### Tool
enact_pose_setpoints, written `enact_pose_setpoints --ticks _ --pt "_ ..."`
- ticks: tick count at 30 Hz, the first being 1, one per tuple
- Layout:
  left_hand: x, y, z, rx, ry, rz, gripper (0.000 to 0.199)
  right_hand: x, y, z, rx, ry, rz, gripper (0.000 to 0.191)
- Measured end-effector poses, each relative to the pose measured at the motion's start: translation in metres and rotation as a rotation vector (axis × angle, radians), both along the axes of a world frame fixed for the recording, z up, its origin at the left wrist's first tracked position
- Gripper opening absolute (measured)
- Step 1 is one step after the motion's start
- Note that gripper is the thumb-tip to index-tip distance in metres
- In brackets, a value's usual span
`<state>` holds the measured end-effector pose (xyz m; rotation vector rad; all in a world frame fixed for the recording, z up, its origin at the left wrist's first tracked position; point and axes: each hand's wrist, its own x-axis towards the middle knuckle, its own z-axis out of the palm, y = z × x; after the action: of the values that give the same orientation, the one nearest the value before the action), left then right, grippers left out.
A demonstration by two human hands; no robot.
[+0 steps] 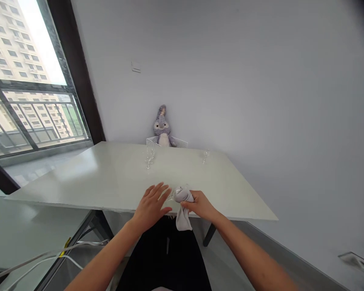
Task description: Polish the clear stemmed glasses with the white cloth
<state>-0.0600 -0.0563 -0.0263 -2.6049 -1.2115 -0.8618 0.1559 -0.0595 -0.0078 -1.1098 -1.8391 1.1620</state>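
Over the table's front edge, my right hand (200, 204) is closed round a light grey cloth (183, 220), which is wrapped about a clear glass. Part of the glass's stem and foot (170, 197) shows to the left of the cloth. My left hand (152, 204) is spread beside that foot, its fingers apart and holding nothing. Clear stemmed glasses (149, 154) stand close together farther back on the white table (118, 178). One more small glass (205, 155) is at the back right.
A purple plush toy (162, 129) sits in a white basket (181, 143) behind the table's back edge, against the wall. White cables (48, 254) run at the lower left over another table (15, 230). A window is at the left.
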Motion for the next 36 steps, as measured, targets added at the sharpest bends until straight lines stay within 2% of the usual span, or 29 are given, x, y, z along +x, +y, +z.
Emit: enact_pose_setpoints --ticks 2,5,8,11,13,16,19,21,24,27,30,31,33,36 --pt "0.005 0.0 -0.006 -0.08 0.07 -0.039 0.042 0.004 -0.001 0.004 -0.09 0.089 0.086 0.026" --pt "0.013 -0.002 -0.017 -0.301 0.016 0.008 0.036 0.012 0.003 0.004 -0.113 0.115 0.127 0.029" --pt "0.016 -0.006 -0.024 -0.455 -0.114 0.074 0.034 0.025 0.008 0.003 -0.02 0.031 -0.002 0.032" --pt "0.016 -0.007 -0.03 -0.641 -0.255 0.153 0.032 0.031 0.0 0.004 0.28 -0.236 -0.281 0.035" --pt "0.017 -0.007 -0.034 -0.735 -0.322 0.17 0.033 0.025 -0.013 0.004 0.558 -0.506 -0.344 0.034" --pt "0.022 -0.008 -0.037 -0.702 -0.279 0.151 0.031 0.001 -0.032 -0.002 0.906 -0.8 -0.183 0.043" --pt "0.027 -0.013 -0.035 -0.473 -0.141 0.116 0.028 -0.02 -0.03 -0.006 1.029 -0.84 -0.074 0.041" --pt "0.027 -0.016 -0.031 -0.3 -0.067 0.096 0.025 -0.024 -0.018 -0.002 0.959 -0.76 -0.11 0.03" --pt "0.025 -0.018 -0.029 -0.141 -0.04 0.08 0.027 -0.019 0.007 0.008 0.634 -0.45 -0.165 0.027" --pt "0.029 -0.02 -0.034 -0.127 -0.156 0.147 0.03 -0.019 0.023 0.007 0.199 0.143 -0.266 0.032" --pt "0.045 -0.021 -0.043 -0.225 -0.284 0.257 0.027 -0.038 0.021 -0.012 -0.103 0.733 -0.554 0.039" --pt "0.051 -0.021 -0.045 -0.266 -0.323 0.277 0.026 -0.047 0.018 -0.019 -0.157 0.846 -0.627 0.042" --pt "0.062 -0.02 -0.045 -0.33 -0.417 0.293 0.022 -0.064 0.009 -0.032 -0.161 0.904 -0.666 0.047" --pt "0.067 -0.011 -0.035 -0.368 -0.588 0.291 0.016 -0.077 0.002 -0.041 0.09 0.664 -0.577 0.042"
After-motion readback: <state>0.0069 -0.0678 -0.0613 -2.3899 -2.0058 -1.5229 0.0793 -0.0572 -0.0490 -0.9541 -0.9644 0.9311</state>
